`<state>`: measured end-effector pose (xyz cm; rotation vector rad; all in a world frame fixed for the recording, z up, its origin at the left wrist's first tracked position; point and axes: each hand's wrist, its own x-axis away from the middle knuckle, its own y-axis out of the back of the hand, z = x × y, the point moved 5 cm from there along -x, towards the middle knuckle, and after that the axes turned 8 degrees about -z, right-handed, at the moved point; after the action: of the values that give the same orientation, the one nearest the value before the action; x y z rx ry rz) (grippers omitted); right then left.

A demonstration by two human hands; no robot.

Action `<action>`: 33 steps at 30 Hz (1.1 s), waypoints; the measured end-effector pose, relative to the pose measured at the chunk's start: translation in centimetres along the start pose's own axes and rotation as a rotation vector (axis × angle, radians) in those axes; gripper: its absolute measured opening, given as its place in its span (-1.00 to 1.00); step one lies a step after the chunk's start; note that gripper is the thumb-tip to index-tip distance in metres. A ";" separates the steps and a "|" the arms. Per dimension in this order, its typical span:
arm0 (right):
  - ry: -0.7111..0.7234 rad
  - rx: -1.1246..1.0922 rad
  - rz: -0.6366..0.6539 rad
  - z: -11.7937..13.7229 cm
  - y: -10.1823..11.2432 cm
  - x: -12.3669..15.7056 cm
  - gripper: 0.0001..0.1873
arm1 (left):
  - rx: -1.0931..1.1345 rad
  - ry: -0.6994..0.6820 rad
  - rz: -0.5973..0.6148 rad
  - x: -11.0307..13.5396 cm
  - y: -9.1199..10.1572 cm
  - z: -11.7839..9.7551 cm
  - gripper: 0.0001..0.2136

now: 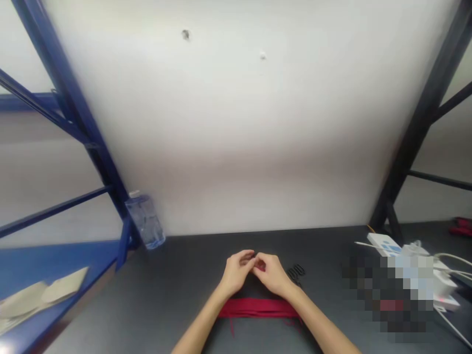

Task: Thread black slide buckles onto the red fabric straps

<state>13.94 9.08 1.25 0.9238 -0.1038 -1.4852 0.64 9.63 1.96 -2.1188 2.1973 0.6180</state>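
My left hand (pixel 235 273) and my right hand (pixel 273 274) meet over the dark table, fingertips pinched together. A bit of red strap (pixel 261 267) shows in the fingers of my right hand. Something small and dark peeks out at the fingertips of my left hand, mostly hidden, so its kind is unclear. Several black slide buckles (pixel 296 271) lie just right of my right hand. Below my wrists, a bundle of red straps (pixel 258 308) stretches sideways across the table, with loose threads hanging off its near edge.
A clear plastic bottle (pixel 146 221) stands at the back left by the blue frame post (pixel 106 169). On the right sit a white power strip (pixel 383 244) and cables, beside a blurred-out patch. Beige pieces (pixel 44 293) lie on the blue surface at left. A white wall rises behind.
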 end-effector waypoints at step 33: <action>-0.265 -0.689 -0.003 -3.1 2.7 0.6 -0.61 | -0.249 -0.201 -0.060 1.5 0.2 -1.8 -0.74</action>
<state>17.93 9.53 0.49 0.1723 0.2084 -1.4909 0.82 7.70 3.22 -2.1108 2.0338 1.0982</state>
